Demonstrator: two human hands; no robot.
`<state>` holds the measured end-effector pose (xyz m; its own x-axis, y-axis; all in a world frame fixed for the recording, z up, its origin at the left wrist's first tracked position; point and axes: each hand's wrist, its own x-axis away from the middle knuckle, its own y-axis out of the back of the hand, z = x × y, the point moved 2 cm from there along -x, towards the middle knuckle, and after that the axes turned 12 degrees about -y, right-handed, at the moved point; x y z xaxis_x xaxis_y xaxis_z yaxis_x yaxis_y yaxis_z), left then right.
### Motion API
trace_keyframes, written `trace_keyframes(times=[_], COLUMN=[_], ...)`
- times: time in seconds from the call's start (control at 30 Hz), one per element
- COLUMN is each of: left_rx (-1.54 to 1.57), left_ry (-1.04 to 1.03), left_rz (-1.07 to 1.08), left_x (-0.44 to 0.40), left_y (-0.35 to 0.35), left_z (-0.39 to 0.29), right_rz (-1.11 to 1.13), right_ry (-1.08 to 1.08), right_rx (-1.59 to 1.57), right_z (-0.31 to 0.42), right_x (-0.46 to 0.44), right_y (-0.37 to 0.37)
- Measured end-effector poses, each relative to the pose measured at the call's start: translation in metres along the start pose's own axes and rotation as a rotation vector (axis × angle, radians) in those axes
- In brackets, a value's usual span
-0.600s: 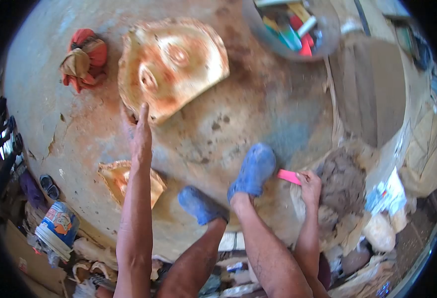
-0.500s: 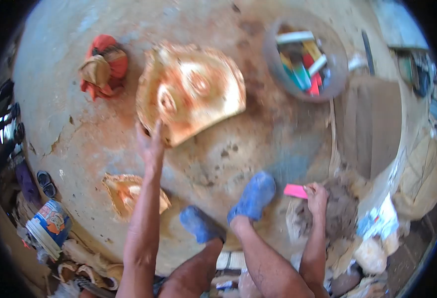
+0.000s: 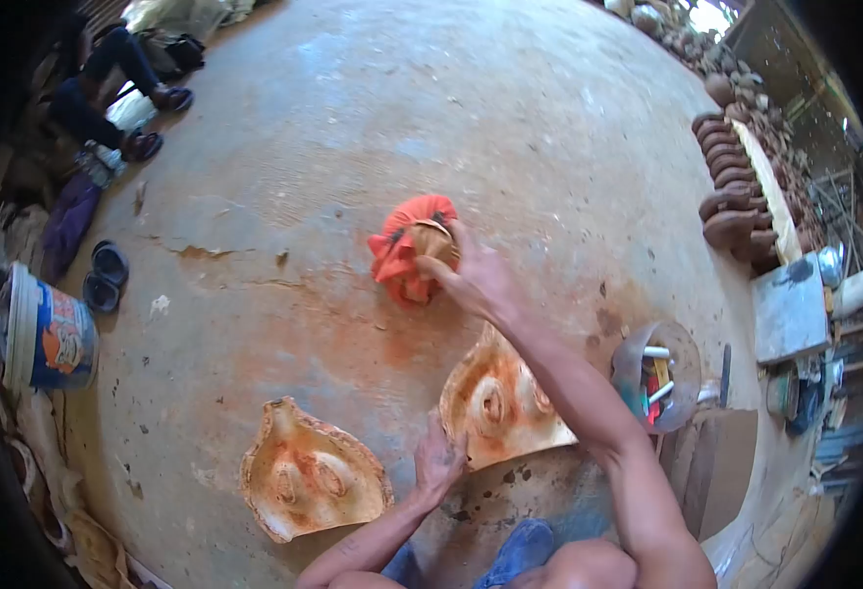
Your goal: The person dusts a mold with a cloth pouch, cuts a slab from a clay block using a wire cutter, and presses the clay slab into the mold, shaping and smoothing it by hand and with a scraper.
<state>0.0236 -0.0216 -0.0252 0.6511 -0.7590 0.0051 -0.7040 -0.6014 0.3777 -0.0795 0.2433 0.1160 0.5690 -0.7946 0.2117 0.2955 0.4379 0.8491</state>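
My right hand (image 3: 476,270) is stretched far forward, thumb and fingers closed around the tan knob of a red cloth bundle (image 3: 417,211) on the floor. My left hand (image 3: 439,459) grips the left edge of a hollow, pale mould half (image 3: 495,432) with reddish stains and raised oval shapes inside. My right forearm hides part of that mould. To its left, a similar mould half (image 3: 304,506) lies with its hollow side up, apart from both hands.
A clear plastic bowl (image 3: 692,353) of coloured scraps and tools stands at the right, near brown cardboard (image 3: 731,461). On the left are a printed bucket (image 3: 58,339) and dark sandals (image 3: 106,275). Brown rounded pieces (image 3: 731,187) line the far right; another person's legs (image 3: 122,64) show upper left.
My right hand has gone from the pink piece at lower right to the red bundle; the pink piece is no longer in it. The view has tilted up. My left hand stays at the mould.
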Motion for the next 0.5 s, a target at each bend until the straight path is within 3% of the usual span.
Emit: trace_keyframes(times=[0.1, 0.13, 0.17, 0.23, 0.3, 0.37, 0.5], left_rx=[-0.092, -0.134, -0.104, -0.057, 0.005, 0.052, -0.096], left_ry=[0.026, 0.054, 0.050, 0.017, -0.098, -0.089, -0.017], left_rz=[0.057, 0.081, 0.081, 0.107, 0.017, 0.042, 0.122], left_x=[0.032, 0.037, 0.037, 0.036, 0.030, 0.021, 0.016], left_y=[0.003, 0.004, 0.009, 0.014, 0.018, 0.022, 0.026], left_z=[0.007, 0.006, -0.002, -0.009, -0.008, -0.017, -0.012], right_rz=[0.022, -0.107, -0.417, -0.191, -0.330, -0.232, -0.218], right_ry=[0.121, 0.054, 0.024, -0.126, -0.021, 0.005, 0.202], right_rx=[0.056, 0.295, 0.412, 0.159, 0.017, -0.198, -0.269], right_z=[0.058, 0.059, 0.052, 0.055, 0.022, 0.008, -0.023], right_x=[-0.033, -0.052, -0.063, -0.038, -0.056, -0.044, 0.024], right_y=[-0.050, -0.083, -0.117, -0.081, -0.094, -0.064, -0.020])
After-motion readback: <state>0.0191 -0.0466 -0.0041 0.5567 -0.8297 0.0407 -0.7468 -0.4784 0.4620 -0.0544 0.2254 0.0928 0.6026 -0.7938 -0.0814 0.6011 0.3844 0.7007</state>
